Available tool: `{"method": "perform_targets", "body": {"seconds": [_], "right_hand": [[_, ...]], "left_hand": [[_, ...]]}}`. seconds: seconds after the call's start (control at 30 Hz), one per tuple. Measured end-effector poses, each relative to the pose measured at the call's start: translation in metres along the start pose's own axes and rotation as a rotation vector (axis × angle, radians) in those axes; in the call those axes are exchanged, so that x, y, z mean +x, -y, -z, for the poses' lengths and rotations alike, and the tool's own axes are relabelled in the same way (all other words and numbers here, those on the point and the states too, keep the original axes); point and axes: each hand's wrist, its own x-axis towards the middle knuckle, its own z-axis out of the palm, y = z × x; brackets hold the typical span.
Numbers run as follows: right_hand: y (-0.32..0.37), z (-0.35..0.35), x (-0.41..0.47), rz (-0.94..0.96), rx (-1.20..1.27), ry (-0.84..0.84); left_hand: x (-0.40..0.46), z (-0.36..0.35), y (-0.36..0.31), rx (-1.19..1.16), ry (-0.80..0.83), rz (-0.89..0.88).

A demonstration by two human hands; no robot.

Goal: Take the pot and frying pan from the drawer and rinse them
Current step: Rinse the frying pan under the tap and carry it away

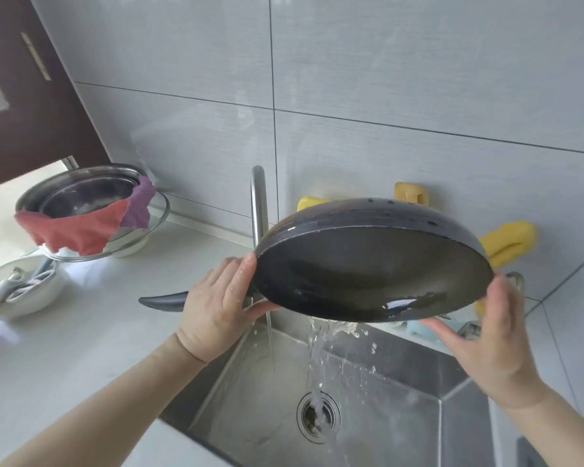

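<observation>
A dark frying pan is held tilted above the steel sink, its inside facing me. Water pours off its lower rim down to the drain. My left hand grips the pan where its dark handle joins the rim. My right hand presses flat-fingered against the pan's right edge. A thin stream also runs from the tap behind the pan. A steel pot stands on the counter at the left, draped with a red cloth and a purple cloth.
A glass bowl sits under the steel pot. A white dish with utensils lies at the far left on the white counter. Yellow hooks or sponges hang on the tiled wall behind the sink. A dark cabinet door is upper left.
</observation>
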Motion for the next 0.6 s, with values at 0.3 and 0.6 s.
{"method": "perform_targets", "body": {"seconds": [0.3, 0.6], "right_hand": [[0.021, 0.027, 0.026, 0.015, -0.025, -0.2], [0.003, 0.018, 0.013, 0.007, -0.049, -0.055]], "left_hand": [[0.032, 0.016, 0.003, 0.039, -0.108, -0.056], [0.017, 0.005, -0.005, -0.01, -0.048, -0.016]]}}
